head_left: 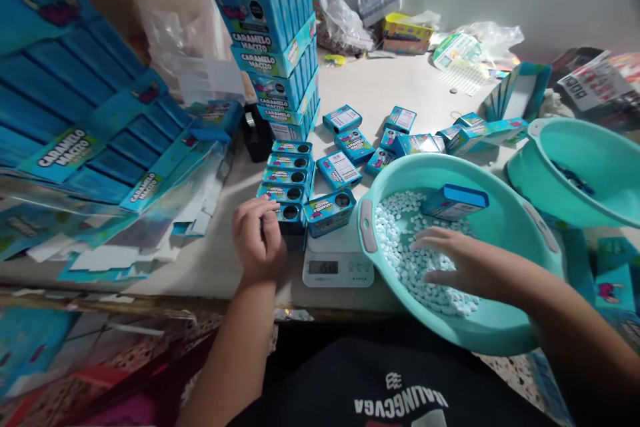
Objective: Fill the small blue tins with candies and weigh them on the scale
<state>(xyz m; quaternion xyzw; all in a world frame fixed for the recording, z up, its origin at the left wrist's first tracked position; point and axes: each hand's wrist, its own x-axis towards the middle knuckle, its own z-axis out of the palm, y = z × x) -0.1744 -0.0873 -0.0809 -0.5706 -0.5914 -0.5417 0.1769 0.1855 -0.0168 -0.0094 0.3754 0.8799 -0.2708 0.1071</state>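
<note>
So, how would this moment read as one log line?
left hand: at near end of box row | right hand: open, over pale pieces in teal basin | scale: box at its far side

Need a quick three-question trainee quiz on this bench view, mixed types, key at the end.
1. True or false: the right hand reaches into the near teal basin, among or just over the pale tablets.

2. What is the left hand at?
A) the yellow box
B) the near end of the row of blue boxes
C) the far teal basin

3. Fill in: a white ____ with a digital display sits between the two hands.

Key: 1. True. 2. B. 3. Scale.
</note>
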